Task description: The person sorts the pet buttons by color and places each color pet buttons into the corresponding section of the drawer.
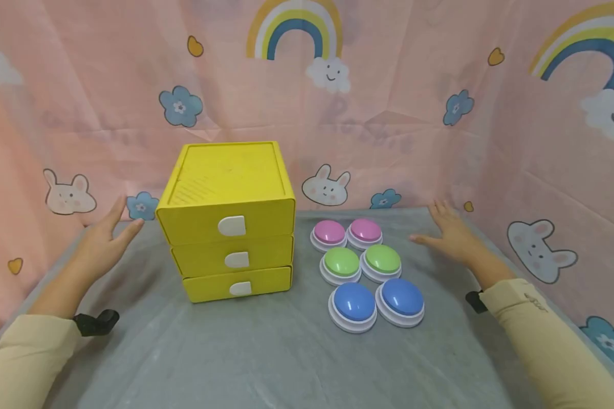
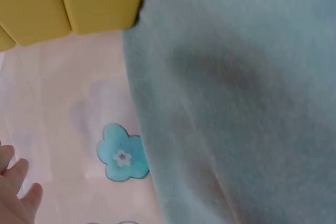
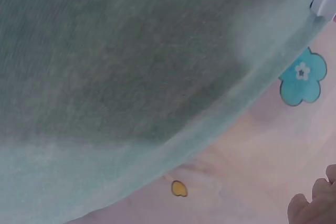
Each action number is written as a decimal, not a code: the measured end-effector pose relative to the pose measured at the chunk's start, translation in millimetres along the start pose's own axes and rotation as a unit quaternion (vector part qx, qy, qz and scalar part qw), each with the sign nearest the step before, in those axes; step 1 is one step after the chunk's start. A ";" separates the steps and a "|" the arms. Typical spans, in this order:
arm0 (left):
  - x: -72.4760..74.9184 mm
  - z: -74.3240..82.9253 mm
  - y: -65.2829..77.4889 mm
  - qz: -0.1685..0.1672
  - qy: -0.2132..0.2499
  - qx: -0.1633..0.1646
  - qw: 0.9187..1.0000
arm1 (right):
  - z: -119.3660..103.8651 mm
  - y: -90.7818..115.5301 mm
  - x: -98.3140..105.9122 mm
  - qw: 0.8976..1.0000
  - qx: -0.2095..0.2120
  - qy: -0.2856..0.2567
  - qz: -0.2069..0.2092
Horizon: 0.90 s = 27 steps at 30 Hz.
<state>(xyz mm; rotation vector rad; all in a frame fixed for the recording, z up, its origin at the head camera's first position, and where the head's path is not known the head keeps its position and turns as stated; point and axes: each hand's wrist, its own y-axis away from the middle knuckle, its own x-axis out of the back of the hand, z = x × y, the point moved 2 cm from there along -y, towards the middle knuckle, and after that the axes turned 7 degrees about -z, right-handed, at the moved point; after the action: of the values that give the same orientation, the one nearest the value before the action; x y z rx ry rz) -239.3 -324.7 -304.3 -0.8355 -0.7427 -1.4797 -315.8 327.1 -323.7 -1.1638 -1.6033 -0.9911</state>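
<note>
My left hand [image 1: 99,244] is held to the left of a yellow three-drawer box [image 1: 230,170], fingers extended, holding nothing. All three drawers, each with a white pull tab, are closed. On the other side, my right hand [image 1: 450,236] hovers to the right of the push buttons, its thumb spread and its fingers straight. The buttons have white bases and stand in pairs: a pink button [image 1: 330,232] and its twin at the back, a green button [image 1: 341,262] and its twin in the middle, a blue button [image 1: 355,301] and its twin in front.
Grey cloth [image 1: 225,352] covers the table. A pink curtain [image 1: 378,153] printed with rainbows, rabbits and flowers hangs behind it and along the sides. Each wrist wears a dark strap; the left strap [image 1: 97,323] shows below the beige sleeve cuff.
</note>
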 end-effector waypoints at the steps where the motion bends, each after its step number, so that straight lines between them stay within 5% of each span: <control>1: 0.5 1.0 1.7 0.008 0.005 -0.004 1.000 | -1.9 -0.9 -0.8 1.000 -0.001 0.000 -0.001; 13: 5.9 26.0 23.5 0.070 0.042 -0.045 0.996 | -24.0 -0.8 -7.7 0.999 0.037 -0.037 -0.005; 27: 6.5 61.0 29.5 0.109 0.148 -0.131 0.974 | -41.1 11.2 -4.2 0.997 0.058 -0.051 0.003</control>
<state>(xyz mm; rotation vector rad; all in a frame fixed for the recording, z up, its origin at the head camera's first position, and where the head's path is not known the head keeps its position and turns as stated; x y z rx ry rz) -205.4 -279.0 -266.9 -0.8384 -0.2276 -1.4779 -296.0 290.2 -315.1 -1.1546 -1.7128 -0.8346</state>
